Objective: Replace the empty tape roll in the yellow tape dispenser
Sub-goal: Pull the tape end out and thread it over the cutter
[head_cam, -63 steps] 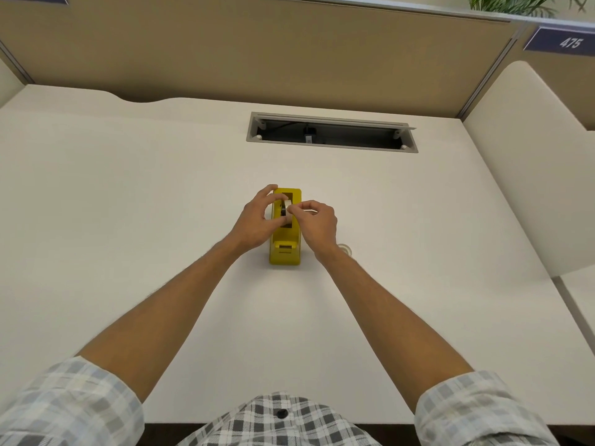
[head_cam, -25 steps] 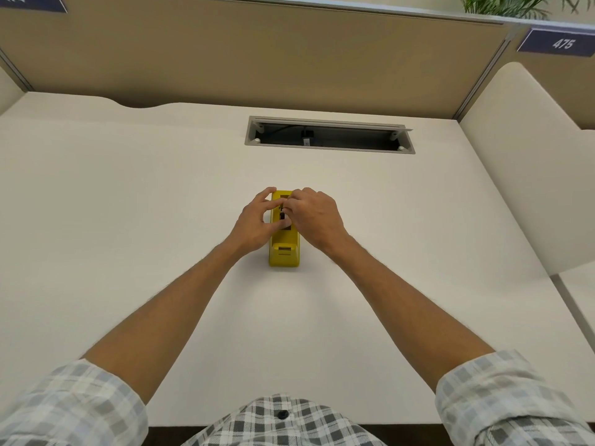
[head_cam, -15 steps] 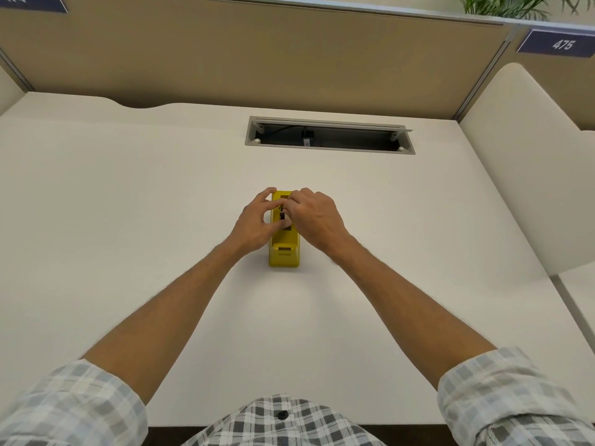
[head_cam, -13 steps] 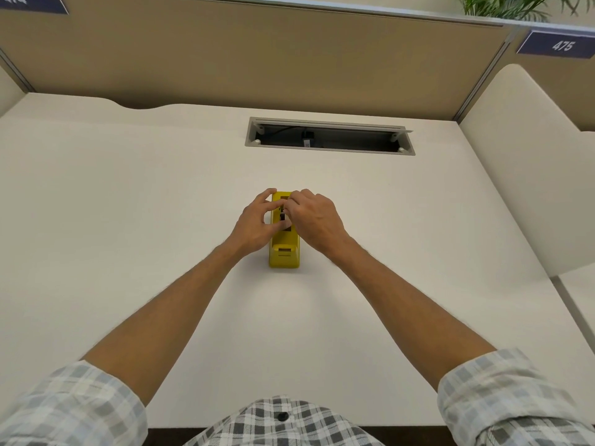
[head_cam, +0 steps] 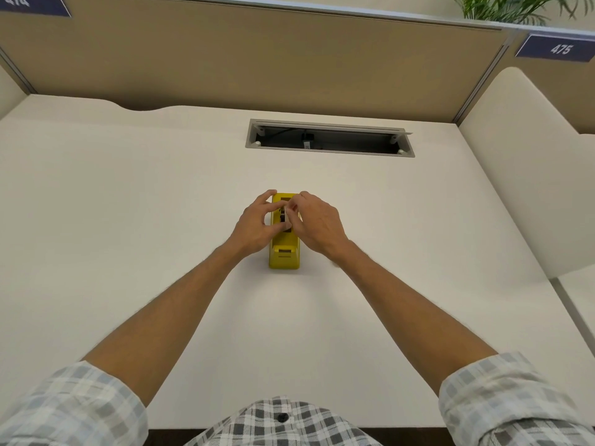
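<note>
On the white counter (head_cam: pixel 161 220) we steady the yellow tape dispenser (head_cam: pixel 284 257) with our curled left hand (head_cam: pixel 256 225) while our right hand (head_cam: pixel 317 225) pinches a small pale roll (head_cam: pixel 287 211) at its well, so we judge the swap unfinished.

White desk (head_cam: pixel 128 220) w/ a rectangular cable slot (head_cam: pixel 330 138) near its far edge — tan partition (head_cam: pixel 257 59) behind, rounded cream divider (head_cam: pixel 528 175) at right. Blue number plates "474" (head_cam: pixel 32 3) & "475" (head_cam: pixel 558 48) up top — green plant (head_cam: pixel 508 8) beyond. Even, soft light.
</note>
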Tool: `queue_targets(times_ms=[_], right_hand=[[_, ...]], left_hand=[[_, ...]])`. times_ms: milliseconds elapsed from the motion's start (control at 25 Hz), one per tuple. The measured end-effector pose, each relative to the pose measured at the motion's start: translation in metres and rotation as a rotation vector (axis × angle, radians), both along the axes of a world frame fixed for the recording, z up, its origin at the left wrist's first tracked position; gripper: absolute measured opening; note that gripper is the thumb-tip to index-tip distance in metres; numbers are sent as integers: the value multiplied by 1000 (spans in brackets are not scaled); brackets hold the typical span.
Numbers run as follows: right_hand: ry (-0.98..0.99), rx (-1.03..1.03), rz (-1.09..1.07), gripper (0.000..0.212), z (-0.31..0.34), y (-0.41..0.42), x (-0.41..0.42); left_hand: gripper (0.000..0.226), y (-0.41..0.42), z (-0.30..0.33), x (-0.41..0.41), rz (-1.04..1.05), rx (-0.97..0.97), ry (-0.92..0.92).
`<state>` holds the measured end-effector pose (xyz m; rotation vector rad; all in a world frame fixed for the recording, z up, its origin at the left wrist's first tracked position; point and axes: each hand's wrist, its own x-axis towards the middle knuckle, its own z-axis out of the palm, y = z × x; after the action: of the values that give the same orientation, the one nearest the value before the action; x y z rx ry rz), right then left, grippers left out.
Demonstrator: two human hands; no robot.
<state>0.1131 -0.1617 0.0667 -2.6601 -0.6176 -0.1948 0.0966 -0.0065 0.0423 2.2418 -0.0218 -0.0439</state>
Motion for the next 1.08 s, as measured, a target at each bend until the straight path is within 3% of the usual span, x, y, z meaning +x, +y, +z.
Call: queue_targets(times_ms=[120, 520, 1080], right_hand=[[-7, 60, 3, 25, 0, -2, -2], [-126, -88, 6, 24, 4, -1, -2], [-109, -152, -2, 22, 6, 4, 0]], left_hand=[[52, 1, 0, 0, -7, -14, -4], [52, 1, -1, 1, -5, 23, 1], [54, 0, -2, 0, 0, 17, -5]])
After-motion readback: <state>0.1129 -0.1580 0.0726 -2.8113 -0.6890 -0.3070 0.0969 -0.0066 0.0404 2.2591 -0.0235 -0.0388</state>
